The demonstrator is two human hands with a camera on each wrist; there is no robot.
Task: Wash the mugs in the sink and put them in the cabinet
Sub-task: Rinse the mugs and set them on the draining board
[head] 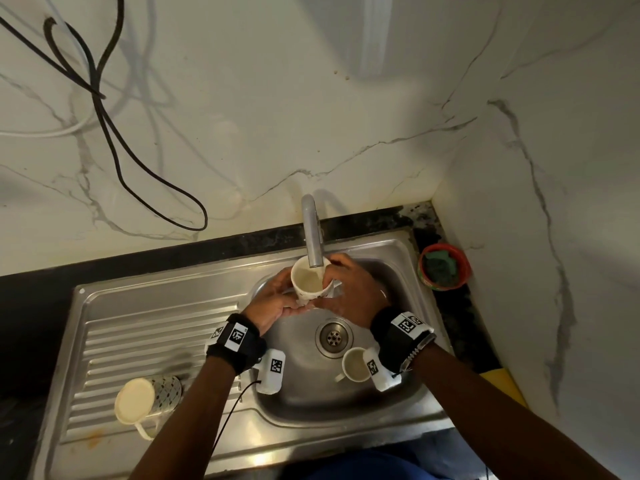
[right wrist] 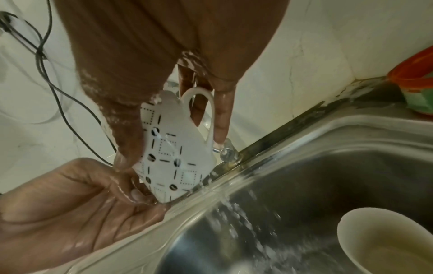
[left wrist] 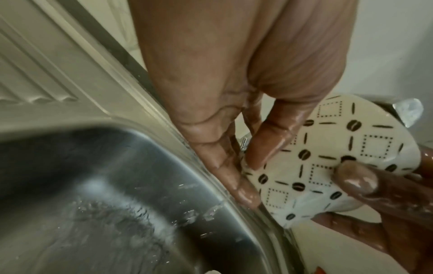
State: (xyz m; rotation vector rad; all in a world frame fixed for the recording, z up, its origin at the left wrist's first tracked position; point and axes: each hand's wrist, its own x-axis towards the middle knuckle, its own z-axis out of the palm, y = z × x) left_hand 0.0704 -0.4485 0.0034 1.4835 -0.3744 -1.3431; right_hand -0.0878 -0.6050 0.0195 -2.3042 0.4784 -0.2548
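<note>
Cream patterned mug (head: pixel 309 280) is sitting right under the tap (head: pixel 312 237), mouth up so it's filling; left hand (head: pixel 273 299) and right hand (head: pixel 349 292) are both curling fingers (left wrist: pixel 264 144) round it; another mug (head: pixel 355 365) is waiting below the tap by the drain (head: pixel 334 337).

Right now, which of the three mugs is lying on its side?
The patterned mug on the draining board, at the sink's left. The mug under the tap is held mouth-up, and the mug in the basin also faces mouth-up.
</note>
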